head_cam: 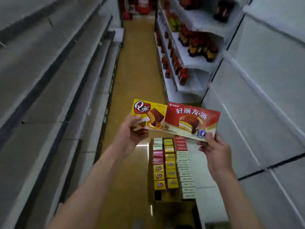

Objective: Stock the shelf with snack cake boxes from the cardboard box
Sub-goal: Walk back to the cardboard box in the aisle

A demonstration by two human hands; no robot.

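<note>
Head cam: left hand (132, 134) grips yellow box (148, 115), right hand (214, 149) pinches red box (192, 122).

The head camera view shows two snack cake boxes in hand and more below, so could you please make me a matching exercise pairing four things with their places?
Things:
1. yellow snack cake box with a brown cake picture
2. red snack cake box with a round pie picture
3. open brown cardboard box
4. dark bottles with red caps

Places:
A. on the white shelves at the right
B. held in the left hand
C. on the floor below the hands
D. held in the right hand

Pairs: 1-B, 2-D, 3-C, 4-A
</note>
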